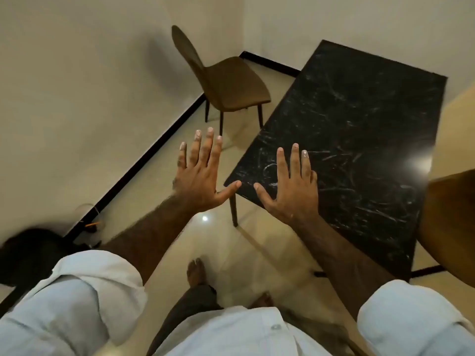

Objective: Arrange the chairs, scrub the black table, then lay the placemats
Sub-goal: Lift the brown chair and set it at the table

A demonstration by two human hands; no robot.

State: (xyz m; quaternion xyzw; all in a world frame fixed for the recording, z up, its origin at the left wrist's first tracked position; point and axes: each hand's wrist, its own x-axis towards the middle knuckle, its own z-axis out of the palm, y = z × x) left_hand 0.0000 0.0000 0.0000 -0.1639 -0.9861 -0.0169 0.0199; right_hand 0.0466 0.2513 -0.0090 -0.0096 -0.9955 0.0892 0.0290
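Two chairs (226, 80), one black table (359, 129)

Rolled pale-blue shirt sleeves (102, 291), dark trousers (185, 307), bare feet (195, 269)

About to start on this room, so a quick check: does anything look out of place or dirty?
Yes. The brown chair stands apart from the black table, near the wall corner. The tabletop is streaked with whitish smears. Both hands are empty.

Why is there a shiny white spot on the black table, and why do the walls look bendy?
Head view: a lamp's glare bounces off the black table; another glint lies on the floor; the wide-angle lens curves the walls.
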